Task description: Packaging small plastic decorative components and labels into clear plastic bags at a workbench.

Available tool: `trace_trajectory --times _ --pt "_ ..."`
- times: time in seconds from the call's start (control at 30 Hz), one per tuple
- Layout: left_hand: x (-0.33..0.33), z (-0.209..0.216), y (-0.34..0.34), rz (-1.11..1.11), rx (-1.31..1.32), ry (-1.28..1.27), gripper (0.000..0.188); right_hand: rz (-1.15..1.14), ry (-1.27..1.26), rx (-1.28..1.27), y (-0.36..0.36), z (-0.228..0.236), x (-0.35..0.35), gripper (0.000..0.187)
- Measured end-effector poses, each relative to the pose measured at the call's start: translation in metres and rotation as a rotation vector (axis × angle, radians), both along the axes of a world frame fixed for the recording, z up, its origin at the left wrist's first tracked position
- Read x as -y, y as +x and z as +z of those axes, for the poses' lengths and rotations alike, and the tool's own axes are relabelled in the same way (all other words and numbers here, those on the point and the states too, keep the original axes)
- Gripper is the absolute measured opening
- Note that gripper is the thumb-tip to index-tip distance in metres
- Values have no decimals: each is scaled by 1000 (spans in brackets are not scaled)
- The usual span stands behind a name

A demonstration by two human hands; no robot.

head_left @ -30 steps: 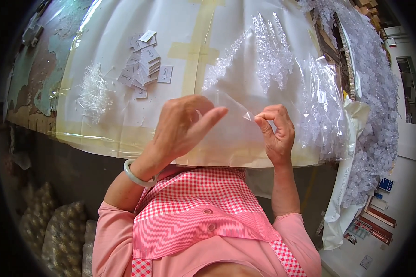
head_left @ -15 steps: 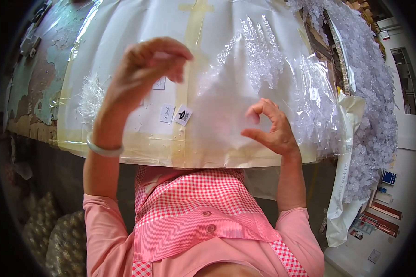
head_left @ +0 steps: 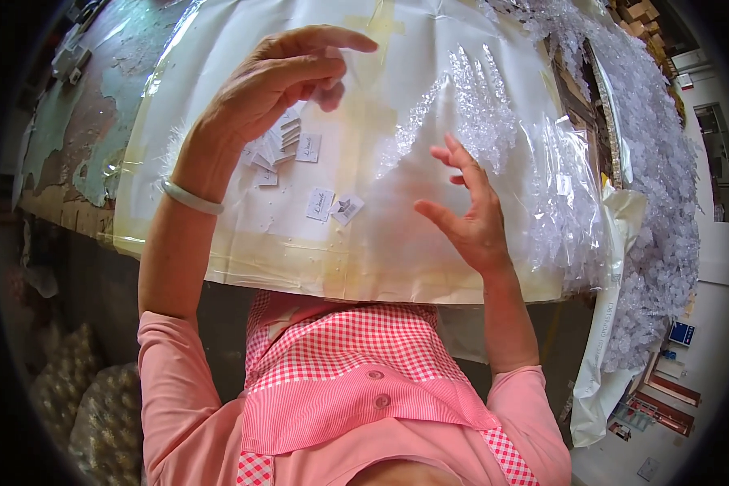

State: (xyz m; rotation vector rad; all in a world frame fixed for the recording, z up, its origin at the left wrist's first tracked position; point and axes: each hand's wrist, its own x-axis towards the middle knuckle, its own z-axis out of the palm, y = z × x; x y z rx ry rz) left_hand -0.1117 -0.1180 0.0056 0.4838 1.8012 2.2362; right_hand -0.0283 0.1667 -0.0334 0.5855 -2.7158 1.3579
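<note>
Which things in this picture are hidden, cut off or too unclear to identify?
- Head view: the left hand covers part of the pile of small white tags.
- Print on the two loose tags is too small.
- Whether the right hand holds clear film cannot be told; it is transparent.
- The heap of clear plastic pieces is bent and cut by the fisheye rim.

Seeing table cover (head_left: 397, 267): white plastic sheet, yellowed cream along near edge. Small tags (head_left: 320, 202): white with dark print, scattered. Clear bags (head_left: 575, 202): transparent, glinting white. Heap of clear pieces (head_left: 664, 235): translucent white. Bracelet (head_left: 190, 197): pale milky green-white. Shirt (head_left: 178, 389): salmon pink, plain. Apron (head_left: 356, 356): pink-white gingham check, solid pink band, pink buttons. Bench top at left (head_left: 81, 146): peeling teal over brown.
</note>
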Motion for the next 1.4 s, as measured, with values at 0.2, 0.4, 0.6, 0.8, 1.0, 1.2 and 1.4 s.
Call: trace_trajectory --times 0.2,0.4,0.6,0.8,1.0,1.2,1.4 --pt "2 25 3 -255 -143 118 30 75 -32 30 -17 2 32 72" --pt "31 -1 -30 205 -171 -290 42 107 -299 417 -17 0 35 13" --pt "-9 -49 12 643 -545 -682 44 -103 -94 217 -43 1 47 30" --pt "-45 -50 73 622 -650 -720 30 -82 -185 178 -60 0 56 35" --pt "-52 -47 79 650 -894 -881 26 -64 -222 187 -63 5 61 37" --pt "-53 -60 71 576 -693 -823 6 -90 -216 257 -61 11 56 36" --pt "-58 -61 61 572 -305 -683 22 30 -65 184 -36 17 50 42"
